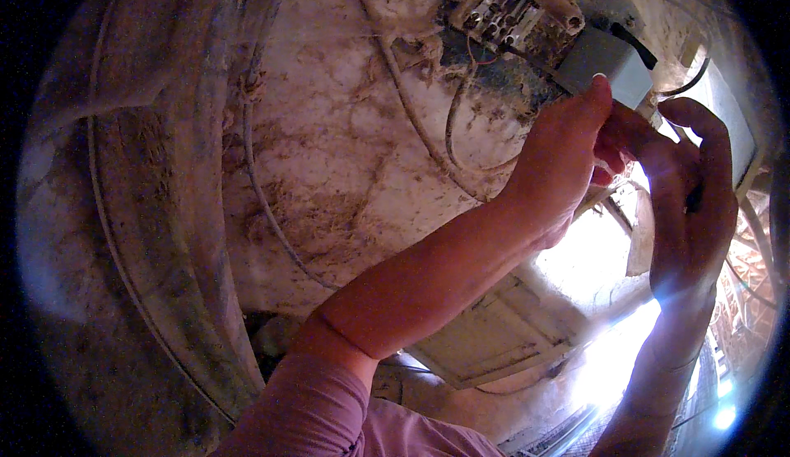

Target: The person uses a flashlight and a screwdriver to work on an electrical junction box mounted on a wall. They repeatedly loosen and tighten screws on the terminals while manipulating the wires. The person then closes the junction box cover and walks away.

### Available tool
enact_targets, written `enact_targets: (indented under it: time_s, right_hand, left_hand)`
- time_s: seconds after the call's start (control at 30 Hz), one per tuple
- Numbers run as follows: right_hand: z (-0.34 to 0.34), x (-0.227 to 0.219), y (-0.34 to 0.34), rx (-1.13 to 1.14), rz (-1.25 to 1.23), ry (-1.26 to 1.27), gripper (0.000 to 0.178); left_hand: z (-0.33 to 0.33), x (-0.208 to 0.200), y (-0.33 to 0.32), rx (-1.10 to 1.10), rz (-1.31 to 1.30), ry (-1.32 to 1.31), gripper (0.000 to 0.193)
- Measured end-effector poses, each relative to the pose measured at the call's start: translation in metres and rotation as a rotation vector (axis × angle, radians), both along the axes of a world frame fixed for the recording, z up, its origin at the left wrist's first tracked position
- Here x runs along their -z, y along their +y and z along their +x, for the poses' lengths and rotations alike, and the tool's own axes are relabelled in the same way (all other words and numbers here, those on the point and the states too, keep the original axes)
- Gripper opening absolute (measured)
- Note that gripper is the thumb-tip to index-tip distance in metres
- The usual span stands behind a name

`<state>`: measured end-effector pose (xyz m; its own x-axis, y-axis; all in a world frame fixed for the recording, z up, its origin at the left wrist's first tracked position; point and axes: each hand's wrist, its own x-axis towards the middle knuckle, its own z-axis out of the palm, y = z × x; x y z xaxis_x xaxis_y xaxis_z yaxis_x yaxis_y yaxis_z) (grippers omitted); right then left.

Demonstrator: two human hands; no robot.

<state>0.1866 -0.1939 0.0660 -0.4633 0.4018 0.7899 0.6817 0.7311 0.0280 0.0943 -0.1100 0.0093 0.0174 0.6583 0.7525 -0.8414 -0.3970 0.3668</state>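
A small grey box (pixel 611 63) is at the upper right, beside an old, dusty fuse block (pixel 518 8) with bare metal contacts. My left hand (pixel 572 148) is raised just below the box; its thumb tip overlaps the box's lower edge and its fingers are curled in. Close against it on the right, my right hand (pixel 687 160) has bent fingers that meet those of the left. Whatever is pinched between the two hands is hidden by the fingers. A black cable (pixel 691 80) curves near the box's right side.
Loose cables (pixel 403 99) hang across the stained, dusty wall (pixel 329 128). Another long cable (pixel 251 152) runs down the left, by a wooden post (pixel 193 169). Under my left forearm is a pale panel (pixel 502 329). Bright light glares behind my right arm.
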Motion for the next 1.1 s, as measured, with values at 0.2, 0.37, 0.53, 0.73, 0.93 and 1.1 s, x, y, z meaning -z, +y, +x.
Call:
enact_targets:
  time_s: [0.2, 0.37, 0.53, 0.73, 0.93, 1.1]
  right_hand:
    - [0.01, 0.005, 0.018, -0.141, 0.077, -0.028, 0.031]
    - [0.012, 0.013, 0.009, 0.013, 0.073, 0.012, 0.028]
    - [0.011, 0.022, 0.011, -0.118, 0.172, 0.092, 0.031]
    - [-0.001, 0.017, 0.008, 0.104, 0.123, 0.145, 0.029]
    - [-0.001, 0.018, 0.007, -0.152, 0.202, 0.144, 0.038]
    - [0.008, 0.013, 0.029, 0.028, 0.141, 0.22, 0.035]
  left_hand:
    - [0.003, 0.007, -0.005, 0.075, -0.059, 0.053, 0.044]
    - [0.002, 0.039, -0.034, -0.152, -0.062, 0.067, 0.04]
    - [-0.022, 0.071, -0.091, -0.312, 0.274, 0.027, 0.037]
    - [-0.025, 0.084, -0.116, -0.428, 0.504, 0.013, 0.035]
    - [-0.046, 0.097, -0.137, -0.523, 0.519, 0.019, 0.033]
    - [-0.04, 0.101, -0.124, -0.599, 0.529, 0.042, 0.032]
